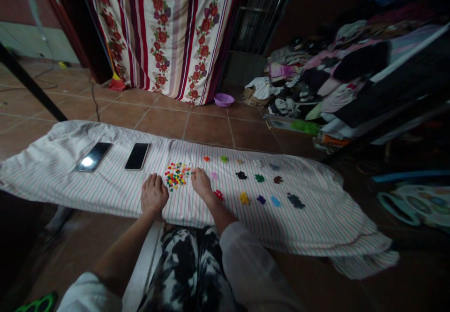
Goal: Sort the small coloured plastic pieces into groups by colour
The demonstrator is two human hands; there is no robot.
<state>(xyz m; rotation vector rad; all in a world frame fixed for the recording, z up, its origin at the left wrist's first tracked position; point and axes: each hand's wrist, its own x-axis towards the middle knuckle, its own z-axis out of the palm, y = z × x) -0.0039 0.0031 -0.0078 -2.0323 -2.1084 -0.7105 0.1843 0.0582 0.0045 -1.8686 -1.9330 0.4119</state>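
A mixed pile of tiny coloured pieces (176,176), mostly red, yellow, green, orange and white, lies on the striped cloth. Just right of the pile, my right hand (201,183) is closed in a pinch, with a small green piece (192,173) at its fingertips. My left hand (154,194) rests palm down on the cloth at the pile's left, fingers lying flat and holding nothing. Right of my right hand are small single-colour heaps, among them black (241,175), green (259,178), brown (278,179), yellow (244,198), light blue (276,201) and dark grey (296,201). My right hand partly hides the pink pieces (214,176).
Two phones, one with a glare (94,157) and one dark (137,156), lie at the left on the cloth-covered table (116,192). Beyond it are a floral curtain (176,35), a purple basin (224,100) and a heap of clothes (316,77).
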